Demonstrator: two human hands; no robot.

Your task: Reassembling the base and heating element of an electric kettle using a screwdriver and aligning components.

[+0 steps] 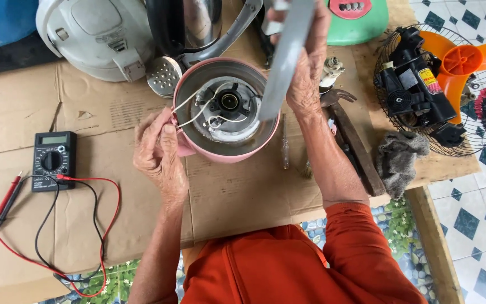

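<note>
Pink kettle (227,147) steadied by left hand (156,152); right hand (306,73) grips grey strip (286,56)

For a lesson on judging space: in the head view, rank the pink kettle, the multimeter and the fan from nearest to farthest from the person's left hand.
From the left hand:
1. Pink kettle, touching it, just to its right.
2. Multimeter, further left on the cardboard.
3. Fan, far right, at the table's edge.
</note>
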